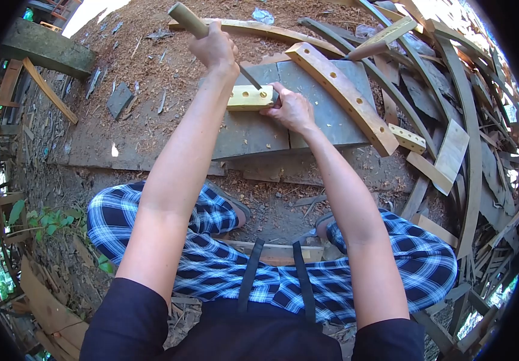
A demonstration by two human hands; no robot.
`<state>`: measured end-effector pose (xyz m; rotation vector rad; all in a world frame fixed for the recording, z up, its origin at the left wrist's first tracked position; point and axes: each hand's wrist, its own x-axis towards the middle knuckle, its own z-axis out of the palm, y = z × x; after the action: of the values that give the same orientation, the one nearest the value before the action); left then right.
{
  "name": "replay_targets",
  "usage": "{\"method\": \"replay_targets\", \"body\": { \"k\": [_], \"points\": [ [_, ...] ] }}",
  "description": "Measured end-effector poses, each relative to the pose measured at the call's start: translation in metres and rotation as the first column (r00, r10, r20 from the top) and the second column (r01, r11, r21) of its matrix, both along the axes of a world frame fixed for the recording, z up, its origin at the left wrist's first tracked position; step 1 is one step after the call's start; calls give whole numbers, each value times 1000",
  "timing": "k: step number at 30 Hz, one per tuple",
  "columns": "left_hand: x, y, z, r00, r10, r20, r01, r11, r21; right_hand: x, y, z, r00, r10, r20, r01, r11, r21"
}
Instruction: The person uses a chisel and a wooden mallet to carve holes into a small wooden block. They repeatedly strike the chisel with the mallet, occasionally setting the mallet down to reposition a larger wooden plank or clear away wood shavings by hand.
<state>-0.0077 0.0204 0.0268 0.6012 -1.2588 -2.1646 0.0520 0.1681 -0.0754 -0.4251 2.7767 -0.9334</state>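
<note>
On a low grey worktop [250, 133] at twelve o'clock, beside scattered shavings [145, 84]: a pale drilled block [253, 100]. Gripping a thick-handled tool [187, 21] in the left hand [216, 48], fingers curled closed, shaft slanting toward four o'clock near the end hole [264, 94]; pinching the block's three o'clock end with the right hand [294, 111], fingers closed. Could skid off the rim and jab those nearby fingers, given too much slant or a loose pinch.

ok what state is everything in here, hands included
left hand: closed around the tool
tool: held at a slant, its lower end near the small block's holes
right hand: gripping the small block's right end
small block: drilled, on the slab
slab: lying flat, a dark line across it
long curved beam: drilled, holes facing up
other drilled block: lying loose, unheld
</note>
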Motion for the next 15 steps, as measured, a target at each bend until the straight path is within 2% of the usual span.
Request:
{"method": "replay_targets", "body": {
  "k": [2,5,7,8,10,11,12,15],
  "points": [
    [1,1,-7,1000,-17,25,17,1000,-2,1,1,7,997,10,73,-13,999,44],
    [5,3,-11,996,-81,-23,81,996,-31,1,0,6,998,6,55,-9,999,44],
    [10,6,-9,986,-169,11,169,973,-158,2,2,7,998,11,59,-13,999,34],
    [16,11,-10,986,-167,11,166,973,-162,1,1,9,998,17,60,-19,1000,24],
    [28,22,-19,955,-289,70,295,950,-98,-1,-2,-2,999,11,32,-11,1000,9],
    [28,25,-20,975,-216,51,222,949,-224,-2,-2,-3,1000,2,6,-2,1000,1],
    [25,25,-21,974,-219,51,225,950,-217,-3,0,-3,1000,-2,7,2,1000,8],
    [17,13,-11,988,-153,-31,152,988,-34,-2,0,-4,999,5,37,-6,999,48]
  ]
}}
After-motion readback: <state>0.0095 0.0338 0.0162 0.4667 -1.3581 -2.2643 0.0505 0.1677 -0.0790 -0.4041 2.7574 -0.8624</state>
